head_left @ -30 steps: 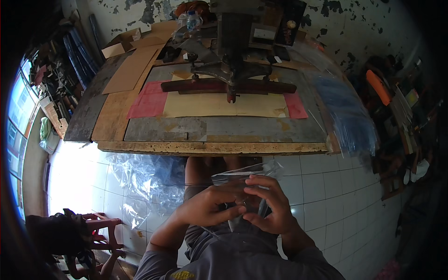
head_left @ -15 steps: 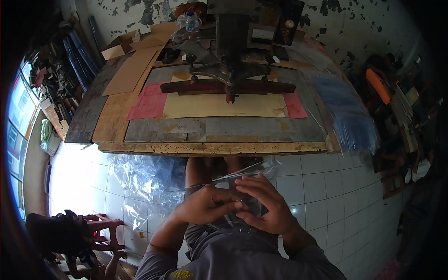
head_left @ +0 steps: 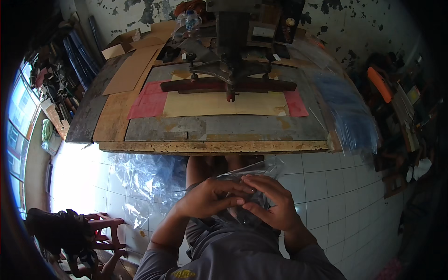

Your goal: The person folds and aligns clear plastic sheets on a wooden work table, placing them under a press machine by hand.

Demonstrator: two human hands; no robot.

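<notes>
Over my lap lies a thin clear plastic sheet [head_left: 261, 166], crumpled and shiny, reaching under and past both hands. My left hand [head_left: 210, 198] has its fingers bent over toward the thumb, with the film between them; the exact pinch point is hard to see. Facing it, my right hand [head_left: 275, 200] is cupped, thumb and fingers apart, fingertips beside the left ones and close against the film. Left of my knees hangs a heap of clear plastic film [head_left: 151, 182], near my left forearm.
Ahead stands a worktable [head_left: 224, 146] with a dark metal press [head_left: 228, 77] above a yellow sheet [head_left: 200, 106] and pink pieces [head_left: 146, 100]. Stacked plastic film [head_left: 347, 109] drapes over its right side. Cardboard [head_left: 133, 70] lies left. A person beside a red stool [head_left: 99, 226] is lower left.
My left thumb and fingers have spread a little from their tight pinch. My right thumb has moved away from the left fingertips, and the film has shifted slightly.
</notes>
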